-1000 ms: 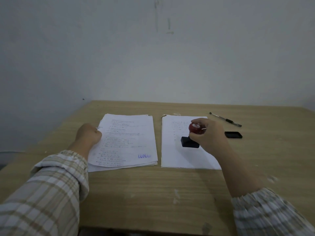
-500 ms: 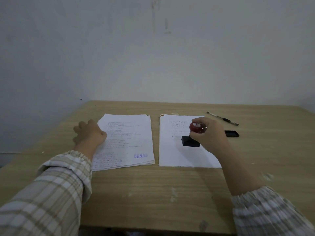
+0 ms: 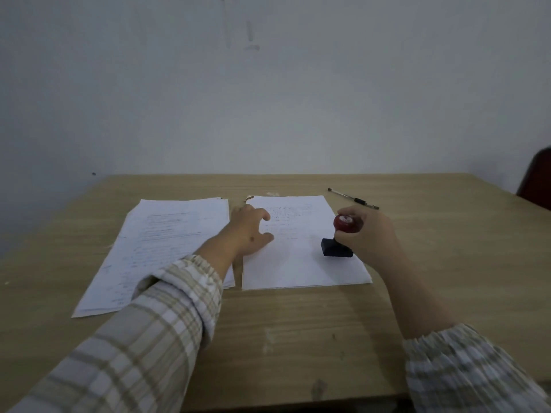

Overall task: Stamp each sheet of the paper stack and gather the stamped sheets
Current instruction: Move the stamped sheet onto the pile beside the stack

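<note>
Two piles of white printed sheets lie side by side on the wooden table [image 3: 298, 338]. The left pile [image 3: 167, 242] is partly covered by my left sleeve. My left hand [image 3: 250, 231] rests with spread fingers on the left edge of the right pile [image 3: 298, 263]. My right hand [image 3: 366, 234] grips a stamp [image 3: 340, 239] by its red knob. The stamp's black base is over the right side of the right pile; whether it touches the sheet I cannot tell.
A pen [image 3: 353, 198] lies on the table behind my right hand. A dark red chair back [image 3: 536, 180] shows at the right edge. A grey wall rises just behind the table's far edge.
My left hand has left the left pile's outer edge and crossed to the right pile's left edge. The purple stamp mark on the left pile is now hidden by my sleeve. The stamp stays over the right pile.
</note>
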